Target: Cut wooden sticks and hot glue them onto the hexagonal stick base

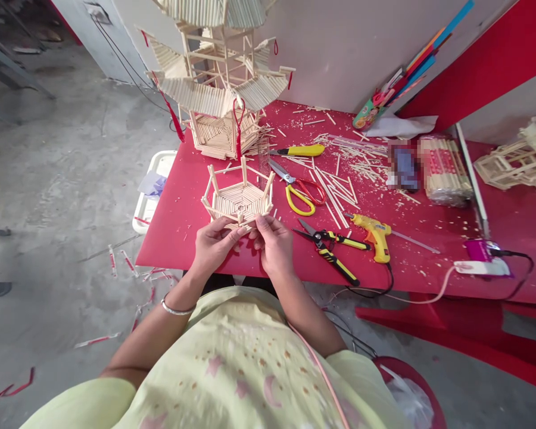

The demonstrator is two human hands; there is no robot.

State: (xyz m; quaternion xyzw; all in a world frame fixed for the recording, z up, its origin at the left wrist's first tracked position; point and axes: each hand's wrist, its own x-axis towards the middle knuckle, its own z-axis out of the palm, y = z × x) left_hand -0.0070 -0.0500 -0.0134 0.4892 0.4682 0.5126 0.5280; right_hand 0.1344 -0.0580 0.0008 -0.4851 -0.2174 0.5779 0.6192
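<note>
Both my hands are at the near edge of a small hexagonal frame of wooden sticks [239, 196], which has short upright posts and a floor of sticks laid in rings. My left hand [218, 241] pinches the frame's front rail beside the near post. On the right side of that post, my right hand [271, 241] pinches the same edge between thumb and fingers. Just behind the frame stands a tiered pagoda of wooden sticks [223, 89] with red tassels.
Right of the frame lie scissors [301, 193], a yellow utility knife [301, 151], black-and-yellow cutters [333, 244] and a yellow glue gun [373, 232]. Loose sticks [335, 193] and scraps cover the red table [174, 232]. A power strip [482, 268] sits far right, its cable hanging along the front edge.
</note>
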